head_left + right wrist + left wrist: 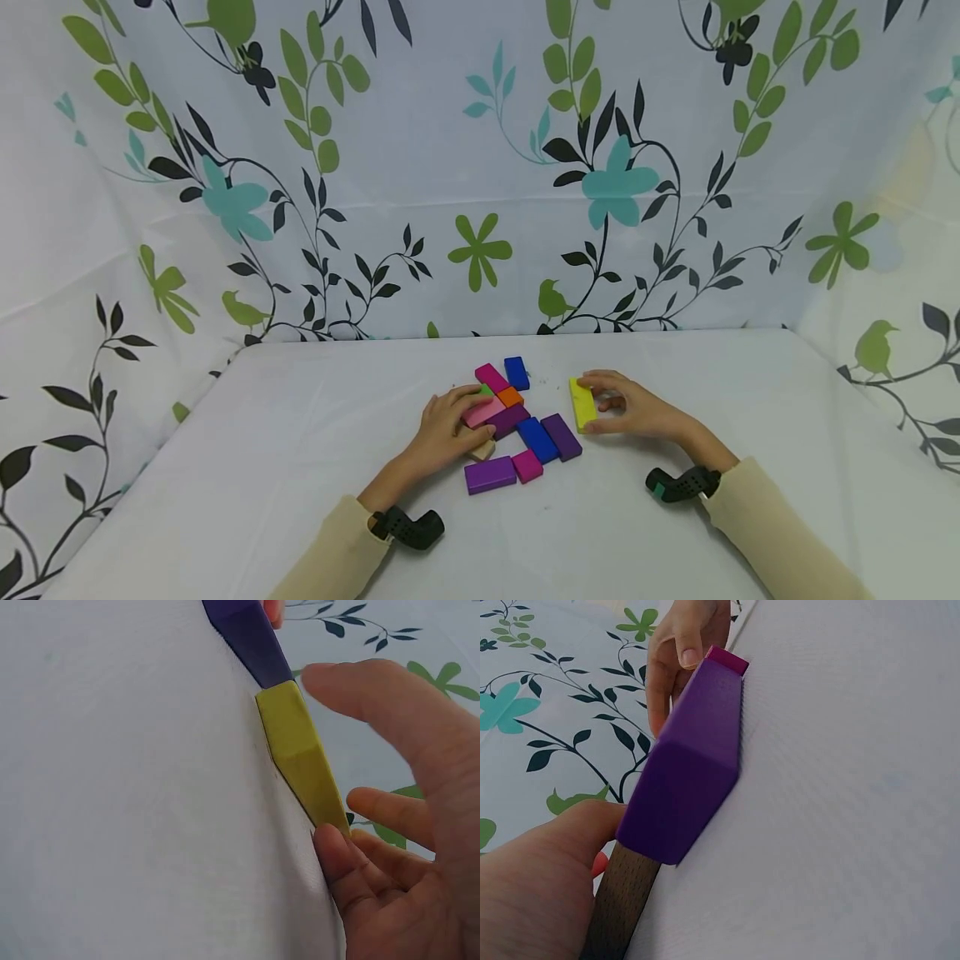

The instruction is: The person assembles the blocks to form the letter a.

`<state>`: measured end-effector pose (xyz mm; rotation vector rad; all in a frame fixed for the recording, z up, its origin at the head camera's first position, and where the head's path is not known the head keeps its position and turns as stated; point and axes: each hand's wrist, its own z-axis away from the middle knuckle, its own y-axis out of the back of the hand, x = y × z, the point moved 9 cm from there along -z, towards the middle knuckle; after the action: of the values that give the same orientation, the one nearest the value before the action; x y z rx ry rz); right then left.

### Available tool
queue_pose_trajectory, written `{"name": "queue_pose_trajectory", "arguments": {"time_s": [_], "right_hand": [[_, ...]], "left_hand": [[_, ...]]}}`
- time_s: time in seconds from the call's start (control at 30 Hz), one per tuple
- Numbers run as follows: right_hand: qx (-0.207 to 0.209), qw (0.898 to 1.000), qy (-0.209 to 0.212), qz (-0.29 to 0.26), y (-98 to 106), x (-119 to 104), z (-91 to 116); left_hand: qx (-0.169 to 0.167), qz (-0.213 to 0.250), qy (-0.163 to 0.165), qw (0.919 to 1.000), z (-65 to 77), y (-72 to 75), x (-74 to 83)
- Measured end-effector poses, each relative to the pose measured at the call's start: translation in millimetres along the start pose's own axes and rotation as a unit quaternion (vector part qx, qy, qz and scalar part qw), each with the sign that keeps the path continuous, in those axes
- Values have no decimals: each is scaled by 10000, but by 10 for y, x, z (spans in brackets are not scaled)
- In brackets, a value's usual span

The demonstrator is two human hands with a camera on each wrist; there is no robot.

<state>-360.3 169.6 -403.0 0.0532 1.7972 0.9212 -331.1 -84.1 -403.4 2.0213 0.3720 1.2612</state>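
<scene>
Wooden blocks lie flat in a loose cluster. My left hand point(442, 429) rests over its left side, fingers on the pink block point(483, 412) and partly covering a green block point(486, 390). Its thumb lies over the plain wood block point(482, 451), which is partly hidden. In the left wrist view a purple block point(697, 742) stands large in front of that thumb. On the right, my right hand point(630, 408) holds the yellow block point(582, 406) lengthwise, a fingertip at its far end and the thumb at its near end. The yellow block point(296, 742) lies on the table.
Between the hands lie a blue block point(537, 439), a dark purple block point(562, 437) and a magenta block point(527, 466). Another blue block point(517, 372) and an orange block point(510, 397) lie farther back. A patterned curtain point(480, 192) hangs behind the white table point(600, 542).
</scene>
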Motion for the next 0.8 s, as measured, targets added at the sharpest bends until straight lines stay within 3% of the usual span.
{"name": "queue_pose_trajectory", "arguments": {"time_s": [0.5,0.8], "right_hand": [[864,9953,314,292,145,-170,-42],[892,9947,490,165,115,-312,-49]], "left_hand": [[43,32,-65,10000,-18,17,-3],[31,47,-49,10000,-2,6,0]]}}
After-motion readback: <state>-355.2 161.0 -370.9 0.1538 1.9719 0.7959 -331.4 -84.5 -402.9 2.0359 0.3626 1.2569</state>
